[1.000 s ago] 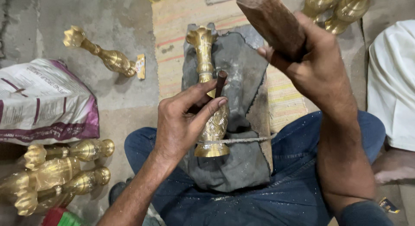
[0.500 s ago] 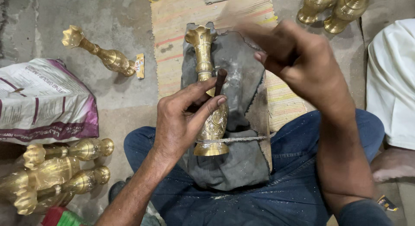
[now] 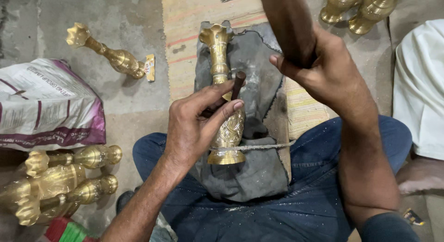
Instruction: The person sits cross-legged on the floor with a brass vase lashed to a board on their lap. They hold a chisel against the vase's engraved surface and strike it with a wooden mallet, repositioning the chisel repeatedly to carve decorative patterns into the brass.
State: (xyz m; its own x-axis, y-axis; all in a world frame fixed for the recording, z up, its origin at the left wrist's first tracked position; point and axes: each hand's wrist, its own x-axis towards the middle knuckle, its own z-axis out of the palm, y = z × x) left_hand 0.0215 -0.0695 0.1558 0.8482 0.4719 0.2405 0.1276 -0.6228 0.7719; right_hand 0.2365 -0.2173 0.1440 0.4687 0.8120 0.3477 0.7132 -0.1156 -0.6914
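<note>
Brass vase [image 3: 225, 108]: lies lengthwise on a dark grey pad [image 3: 259, 177] across the person's lap, flared mouth at the far end, round foot at the near end; engraved pattern shows on the belly. A thin cord [image 3: 259, 146] crosses just above the foot.

Left hand [image 3: 196, 126]: rests on the vase's middle, fingers together and pinched with the thumb around a short dark punch [image 3: 237, 84], whose tip sits against the vase.

Right hand [image 3: 323, 68]: raised to the right of the vase, well above it, fingers clamped round a thick brown wooden handle [image 3: 289, 27] that runs out past the far edge of the view; its head is not visible.

Legs: blue jeans [image 3: 319, 205], speckled with fine bright filings.

Surroundings: striped woven mat [image 3: 194, 20] under the pad on a concrete floor [image 3: 115, 117]. One more brass vase [image 3: 108, 54] lies far left. A printed white and purple sack [image 3: 46, 105] lies at left. A heap of brass vases [image 3: 55, 182] lies near left. Two brass vases [image 3: 358, 8] lie at the far right. White cloth [image 3: 421, 84] at the right edge.
</note>
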